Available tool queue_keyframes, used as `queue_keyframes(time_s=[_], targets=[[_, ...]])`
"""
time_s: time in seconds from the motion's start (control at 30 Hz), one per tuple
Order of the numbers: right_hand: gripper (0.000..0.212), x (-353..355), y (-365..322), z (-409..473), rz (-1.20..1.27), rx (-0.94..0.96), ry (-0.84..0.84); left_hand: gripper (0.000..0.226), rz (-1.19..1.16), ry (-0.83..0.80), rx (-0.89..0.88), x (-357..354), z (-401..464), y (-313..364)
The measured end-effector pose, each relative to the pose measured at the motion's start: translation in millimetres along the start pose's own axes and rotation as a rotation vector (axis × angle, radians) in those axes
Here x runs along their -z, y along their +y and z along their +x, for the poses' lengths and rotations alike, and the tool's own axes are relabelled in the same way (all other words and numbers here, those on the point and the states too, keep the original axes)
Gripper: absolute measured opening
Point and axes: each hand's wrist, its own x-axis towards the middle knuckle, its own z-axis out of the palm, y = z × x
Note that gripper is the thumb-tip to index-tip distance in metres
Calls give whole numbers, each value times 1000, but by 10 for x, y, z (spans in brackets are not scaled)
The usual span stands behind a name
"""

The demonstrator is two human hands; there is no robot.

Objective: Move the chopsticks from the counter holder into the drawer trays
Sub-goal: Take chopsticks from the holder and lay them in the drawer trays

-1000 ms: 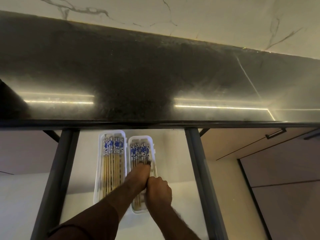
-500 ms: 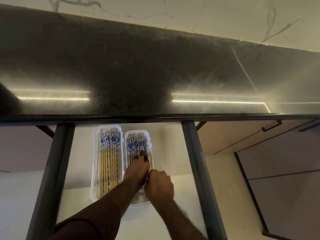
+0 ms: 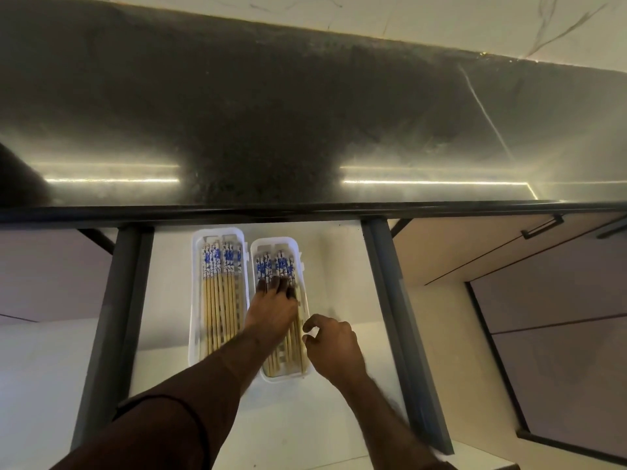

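An open drawer sits pulled out below the dark bench, and two white trays lie side by side on its pale floor. The left tray holds a neat row of chopsticks, blue-and-white patterned ends at the far end, bare wooden tips toward the near end. The right tray, just beside it and set a little nearer, holds a second bundle of chopsticks lying the same way.

The left hand lies flat on the bundle in the right tray — fingers spread and pressing down on the sticks, not wrapped around any of them. The right hand is at the near right edge of that tray, its grip loosely curled and partly open, thumb and forefinger apart — it holds nothing.
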Motion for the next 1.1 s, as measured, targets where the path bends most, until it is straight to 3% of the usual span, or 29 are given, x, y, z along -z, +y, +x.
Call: queue_keyframes(time_s=[0.23,0.67,0.9,1.1], targets=[[21,-56,19,23,-47,32,46,82,-47,-49,-9,-12,-29,98],[22,-181,97,3,-128,98,37,66,44,-35,4,70,-68,69],[21,-214,130,37,-117,112,36,102,72,-132,-51,76,15,-4],[17,-278,151,21,-158,127,47,96,86,-68,-9,0,-14,23]])
